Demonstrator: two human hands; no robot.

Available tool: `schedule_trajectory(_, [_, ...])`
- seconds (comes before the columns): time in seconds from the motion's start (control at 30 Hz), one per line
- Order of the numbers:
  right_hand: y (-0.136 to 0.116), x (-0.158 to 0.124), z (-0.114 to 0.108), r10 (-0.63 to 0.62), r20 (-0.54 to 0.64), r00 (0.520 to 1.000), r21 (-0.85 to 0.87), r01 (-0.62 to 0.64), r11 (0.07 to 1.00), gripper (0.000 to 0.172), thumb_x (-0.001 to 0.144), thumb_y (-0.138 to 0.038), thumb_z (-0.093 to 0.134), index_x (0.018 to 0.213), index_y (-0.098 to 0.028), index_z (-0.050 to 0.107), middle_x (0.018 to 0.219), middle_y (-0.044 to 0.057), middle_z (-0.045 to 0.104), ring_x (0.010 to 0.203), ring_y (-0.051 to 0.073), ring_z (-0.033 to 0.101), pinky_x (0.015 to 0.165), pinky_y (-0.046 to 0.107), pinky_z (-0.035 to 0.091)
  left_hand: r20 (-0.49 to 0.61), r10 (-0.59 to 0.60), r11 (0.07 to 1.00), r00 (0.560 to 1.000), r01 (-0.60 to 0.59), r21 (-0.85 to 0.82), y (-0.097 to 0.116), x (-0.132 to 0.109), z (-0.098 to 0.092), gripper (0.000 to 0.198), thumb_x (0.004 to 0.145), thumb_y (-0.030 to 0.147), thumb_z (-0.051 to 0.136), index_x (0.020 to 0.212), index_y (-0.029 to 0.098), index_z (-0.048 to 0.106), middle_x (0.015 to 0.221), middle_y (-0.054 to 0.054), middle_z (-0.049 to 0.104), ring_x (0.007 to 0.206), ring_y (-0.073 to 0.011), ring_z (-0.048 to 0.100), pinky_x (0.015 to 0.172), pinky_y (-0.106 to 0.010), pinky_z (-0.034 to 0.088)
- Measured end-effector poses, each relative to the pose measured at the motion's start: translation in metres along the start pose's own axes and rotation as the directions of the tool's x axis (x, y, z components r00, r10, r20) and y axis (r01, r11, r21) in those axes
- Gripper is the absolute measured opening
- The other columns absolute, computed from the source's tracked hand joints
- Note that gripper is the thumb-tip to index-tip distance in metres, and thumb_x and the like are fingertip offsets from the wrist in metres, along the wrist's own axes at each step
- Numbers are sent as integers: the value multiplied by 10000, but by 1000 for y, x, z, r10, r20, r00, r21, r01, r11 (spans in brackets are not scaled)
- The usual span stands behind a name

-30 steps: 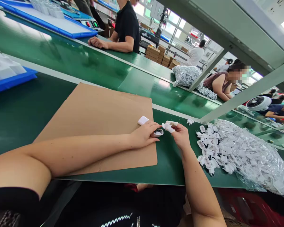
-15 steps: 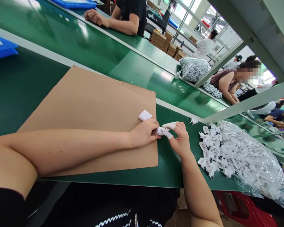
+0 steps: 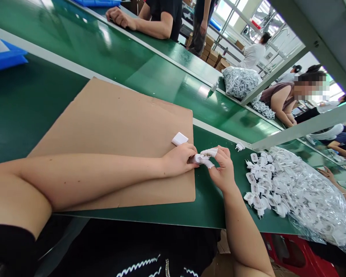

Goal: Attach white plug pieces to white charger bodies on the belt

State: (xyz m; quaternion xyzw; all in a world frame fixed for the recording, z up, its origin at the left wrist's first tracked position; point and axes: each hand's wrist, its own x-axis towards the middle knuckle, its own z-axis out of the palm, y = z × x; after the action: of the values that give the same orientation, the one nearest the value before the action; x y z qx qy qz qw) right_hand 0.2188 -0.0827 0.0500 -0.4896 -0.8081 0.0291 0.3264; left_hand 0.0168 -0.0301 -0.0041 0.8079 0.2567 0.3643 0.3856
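Note:
My left hand [image 3: 178, 161] is closed round a white charger housing [image 3: 196, 158] near the right edge of a brown cardboard sheet [image 3: 127, 127]. White covers wrap the thumb and forefinger of my right hand [image 3: 223, 167], which pinch a small white plug piece [image 3: 205, 156] at the housing's open end. Between those fingertips the plug piece is partly hidden, and whether it is seated in the housing I cannot tell. Just beyond my left hand, another white housing [image 3: 180, 139] lies on the cardboard.
Loose white plug pieces [image 3: 259, 181] spill from a clear plastic bag [image 3: 314, 196] to the right. One stray plug piece [image 3: 240, 146] lies near a metal post. A green conveyor belt [image 3: 150, 80] runs beyond the cardboard. Co-workers sit across it, and a blue tray [image 3: 8, 57] stands at left.
Both hands keep their hold on the housing and plug piece, with little movement. The view has shifted slightly. A standing person has appeared in the background, and a co-worker's hand shows beyond the bag.

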Motion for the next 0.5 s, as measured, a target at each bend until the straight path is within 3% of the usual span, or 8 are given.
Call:
schedule_trajectory(0.17, [1, 0, 0, 25, 37, 999, -98, -22, 995, 200, 907, -191, 618, 982, -310, 760, 883, 22, 731, 995, 274, 625, 1144, 550, 395, -2, 10, 1000, 1000, -10, 29, 2, 0, -1, 143, 895, 266, 752, 802, 176, 689, 995, -79, 689, 906, -222, 629, 841, -379, 538])
schedule_trajectory(0.33, [1, 2, -2, 34, 51, 998, -153, -26, 988, 210, 860, -162, 631, 916, -320, 757, 794, 6, 658, 966, 264, 601, 1211, 567, 298, 6, 7, 999, 1000, -7, 34, 2, -1, -2, 117, 910, 280, 744, 868, 177, 710, 1006, -82, 687, 914, -223, 634, 842, -375, 536])
schedule_trajectory(0.5, [2, 2, 4, 128, 37, 991, -69, -125, 990, 151, 860, -212, 680, 915, -305, 785, 786, -1, 654, 858, 230, 609, 1152, 529, 376, -3, -8, 998, 1000, 9, 55, 0, 0, -1, 123, 897, 282, 758, 900, 171, 707, 1019, -87, 701, 964, -244, 646, 880, -393, 537])
